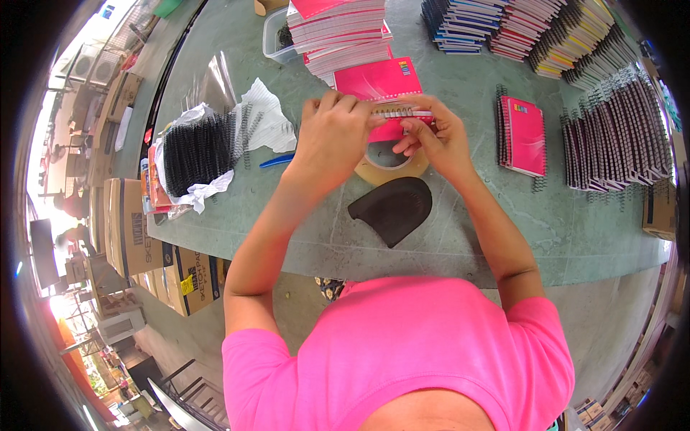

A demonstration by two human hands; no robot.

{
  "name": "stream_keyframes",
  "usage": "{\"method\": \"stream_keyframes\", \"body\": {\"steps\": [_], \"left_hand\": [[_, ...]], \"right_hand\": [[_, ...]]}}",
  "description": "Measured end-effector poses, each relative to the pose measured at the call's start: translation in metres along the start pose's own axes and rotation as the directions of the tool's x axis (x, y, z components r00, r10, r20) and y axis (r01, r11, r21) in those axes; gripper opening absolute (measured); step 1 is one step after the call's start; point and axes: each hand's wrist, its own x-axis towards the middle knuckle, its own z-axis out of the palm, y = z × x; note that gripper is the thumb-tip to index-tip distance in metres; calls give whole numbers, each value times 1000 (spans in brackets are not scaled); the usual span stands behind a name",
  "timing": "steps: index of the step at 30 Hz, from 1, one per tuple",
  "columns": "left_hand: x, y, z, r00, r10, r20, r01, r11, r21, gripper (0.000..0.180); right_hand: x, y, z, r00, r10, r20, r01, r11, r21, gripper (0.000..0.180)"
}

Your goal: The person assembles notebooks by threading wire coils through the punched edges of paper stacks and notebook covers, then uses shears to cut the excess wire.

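Counter is the biggest thing here, greenish and loaded all the way round. Call 12 o'clock straight away from the person, with the clock centred on the hands. The mixed stacks sit at 1 to 2, then a big row of coil-bound books at 3. Pink stack is up at 11, kinda leaning. Out between 8 and 9 there's a fat bundle of black coils on crumpled paper, well apart from everything in the middle. A small pile of pink coiled books is between 3 and 4.

Now the hands: left hand comes in from the 8 side, right hand from the 4 side, both bent in and pinched narrow on the same notebook. Neither is wide. Some fingertips are hidden though, so can't tell exactly how each one grips.

A loose pink book lies just past them at 12. Dark pad and tape roll are both near 6, tape closer in.

The relation that counts, imo: the notebook is right between the hands, spine edge running about 9 to 3, left hand at the 9 end, right hand at the 3 end. Neither hand's nearer, both are touching it. Blue tool lies at 8, pen or knife, can't tell. Smallest bit is the coil along that spine, lined up 9 to 3 too.
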Motion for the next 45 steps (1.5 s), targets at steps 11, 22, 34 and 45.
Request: {"method": "stream_keyframes", "body": {"steps": [11, 22, 34, 45], "left_hand": [[5, 3, -3, 998, 36, -45, -36, 999, -20, 30], [11, 15, -4, 997, -2, -82, -9, 991, -134, 21], [16, 12, 8, 998, 63, -17, -64, 990, -123, 21], [23, 29, 20, 982, 154, -105, -180, 932, -316, 24]], "right_hand": [[0, -1, 1, 999, 34, -9, -34, 999, 8, 26], [-3, -5, -6, 989, 151, 5, -151, 988, 15, 24], [-9, 3, -18, 995, 91, -46, -97, 981, -169, 19], [-8, 9, -21, 997, -53, -50, 35, 947, -318, 17]]}}
